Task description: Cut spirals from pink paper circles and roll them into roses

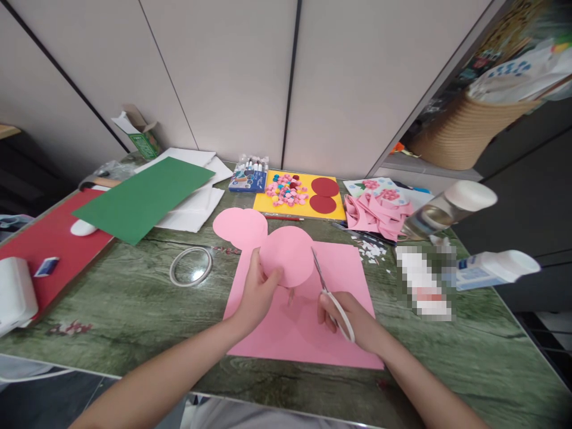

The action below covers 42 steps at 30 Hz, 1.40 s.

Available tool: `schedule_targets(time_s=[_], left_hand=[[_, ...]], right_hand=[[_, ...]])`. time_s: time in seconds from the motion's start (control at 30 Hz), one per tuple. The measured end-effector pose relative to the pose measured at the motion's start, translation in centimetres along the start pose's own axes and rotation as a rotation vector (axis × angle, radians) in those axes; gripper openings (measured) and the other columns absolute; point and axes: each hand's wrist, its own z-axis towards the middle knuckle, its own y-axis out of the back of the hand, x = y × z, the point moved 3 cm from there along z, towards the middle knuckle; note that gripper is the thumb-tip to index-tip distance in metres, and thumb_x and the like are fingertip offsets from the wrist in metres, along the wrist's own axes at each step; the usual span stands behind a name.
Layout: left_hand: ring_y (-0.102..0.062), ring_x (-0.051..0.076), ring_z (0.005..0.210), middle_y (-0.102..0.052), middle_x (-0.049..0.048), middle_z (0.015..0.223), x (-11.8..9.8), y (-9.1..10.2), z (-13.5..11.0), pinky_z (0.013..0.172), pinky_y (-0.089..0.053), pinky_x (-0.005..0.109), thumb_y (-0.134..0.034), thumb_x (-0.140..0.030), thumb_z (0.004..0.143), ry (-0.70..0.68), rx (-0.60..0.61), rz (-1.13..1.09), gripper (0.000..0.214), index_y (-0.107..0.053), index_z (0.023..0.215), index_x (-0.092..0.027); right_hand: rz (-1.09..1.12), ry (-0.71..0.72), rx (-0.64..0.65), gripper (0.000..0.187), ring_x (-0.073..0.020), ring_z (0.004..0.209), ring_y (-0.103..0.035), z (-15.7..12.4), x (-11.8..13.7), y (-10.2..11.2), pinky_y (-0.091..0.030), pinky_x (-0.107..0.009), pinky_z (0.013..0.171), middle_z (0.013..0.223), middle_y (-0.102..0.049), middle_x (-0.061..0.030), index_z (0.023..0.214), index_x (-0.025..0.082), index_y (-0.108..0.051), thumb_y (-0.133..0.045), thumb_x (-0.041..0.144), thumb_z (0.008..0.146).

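Note:
My left hand [257, 289] pinches a pink paper circle [288, 253] by its lower left edge, thumb on top. A pair of white-handled scissors [342, 319] is gripped in my right hand [351, 313], the blades pointing up beside the circle's right edge. Beneath both hands lies a large pink paper sheet [344, 345] on the table. Further pink paper circles [239, 225] overlap on the tabletop just left of the held one.
A tape roll [191, 266] lies left of my hands. Behind are green paper [143, 196], a yellow sheet [295, 208] bearing pom-poms [286, 189] and red circles [325, 187], and pink scraps [379, 214]. Bottles [498, 269] stand on the right.

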Motion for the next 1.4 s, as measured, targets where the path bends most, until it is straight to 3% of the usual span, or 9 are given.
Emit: schedule_targets(time_s=[0.17, 0.6, 0.9, 1.2, 1.4], left_hand=[[-0.047, 0.011, 0.074, -0.047, 0.0007, 0.091, -0.04, -0.04, -0.02, 0.063, -0.041, 0.024, -0.046, -0.018, 0.077, 0.012, 0.02, 0.036, 0.022, -0.042, 0.098, -0.02], [-0.049, 0.015, 0.089, -0.049, 0.0025, 0.099, -0.69, 0.09, 0.04, 0.074, -0.043, 0.028, -0.047, -0.022, 0.079, -0.002, -0.017, 0.002, 0.023, -0.043, 0.101, -0.02], [-0.048, 0.013, 0.082, -0.05, 0.0024, 0.096, -0.39, -0.02, -0.05, 0.065, -0.041, 0.024, -0.046, -0.023, 0.079, 0.015, -0.029, -0.007, 0.021, -0.043, 0.1, -0.019], [-0.043, 0.012, 0.075, -0.045, -0.0006, 0.083, -0.1, -0.1, 0.02, 0.069, -0.039, 0.025, -0.044, -0.018, 0.077, 0.001, 0.009, 0.048, 0.013, -0.043, 0.09, -0.019], [-0.045, 0.013, 0.08, -0.046, 0.0007, 0.09, -0.44, 0.06, 0.04, 0.067, -0.039, 0.024, -0.046, -0.018, 0.076, -0.016, -0.022, 0.075, 0.017, -0.044, 0.093, -0.019]], right_hand=[[0.008, 0.0, -0.006, 0.053, -0.0113, 0.05, -0.046, 0.06, 0.01, 0.09, -0.034, -0.023, 0.052, 0.051, -0.047, 0.0007, 0.063, 0.015, -0.055, -0.028, 0.054, 0.087], [0.019, 0.025, 0.004, 0.051, -0.0112, 0.051, -0.045, -0.07, 0.32, 0.04, -0.035, -0.023, 0.052, 0.05, -0.045, 0.0016, 0.064, 0.015, -0.054, -0.029, 0.053, 0.087], [0.034, 0.0, 0.0, 0.051, -0.0107, 0.049, -0.045, -0.01, 0.29, -0.15, -0.034, -0.022, 0.05, 0.048, -0.045, 0.0014, 0.062, 0.014, -0.054, -0.03, 0.053, 0.087], [0.012, -0.02, -0.005, 0.054, -0.0114, 0.05, -0.045, 0.06, -0.15, -0.07, -0.035, -0.023, 0.053, 0.05, -0.047, 0.0006, 0.062, 0.015, -0.055, -0.028, 0.055, 0.086], [0.01, -0.011, -0.013, 0.054, -0.0112, 0.049, -0.045, 0.04, 0.0, 0.11, -0.035, -0.023, 0.052, 0.049, -0.045, 0.0012, 0.063, 0.015, -0.054, -0.028, 0.055, 0.086]])
